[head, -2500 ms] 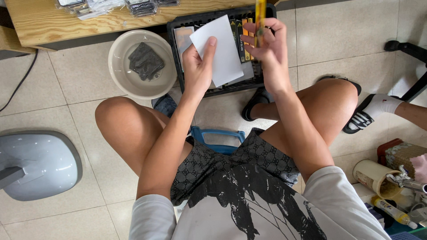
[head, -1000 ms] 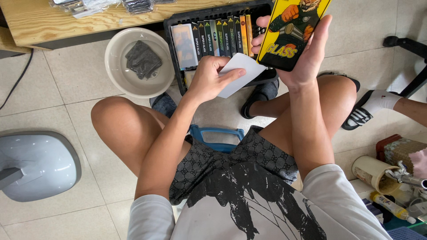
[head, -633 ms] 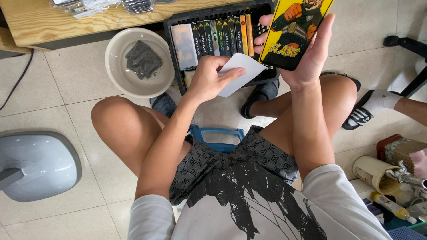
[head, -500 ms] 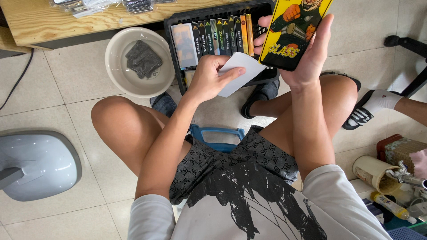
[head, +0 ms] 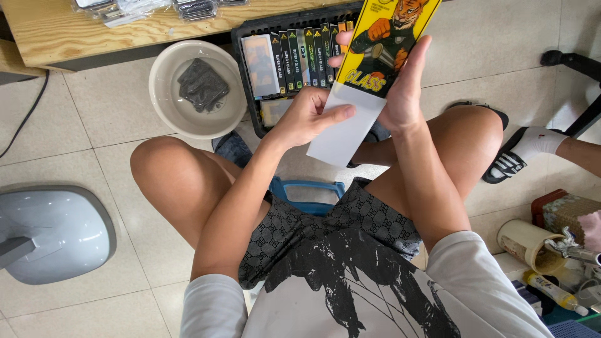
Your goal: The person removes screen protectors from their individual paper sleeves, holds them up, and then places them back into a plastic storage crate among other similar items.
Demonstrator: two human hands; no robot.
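My right hand [head: 400, 87] holds up a flat yellow package [head: 388, 37] printed with a cartoon tiger. My left hand [head: 307, 116] pinches a white card sleeve [head: 344, 134] whose top end meets the lower end of the yellow package. Both hands hover above my knees, in front of a black crate [head: 250, 31] filled with a row of similar flat packages [head: 300, 53] standing on edge.
A white bowl [head: 164, 94] holding a dark cloth [head: 201, 84] sits on the tiled floor at left of the crate. A wooden board [head: 75, 31] lies beyond. A grey fan base [head: 53, 231] is at left. Another person's sandalled foot [head: 523, 153] is at right. A blue stool [head: 307, 194] is beneath me.
The yellow package turned from edge-on to face-up in my right hand. The white sleeve in my left hand came down, then moved right until it met the package's lower end.
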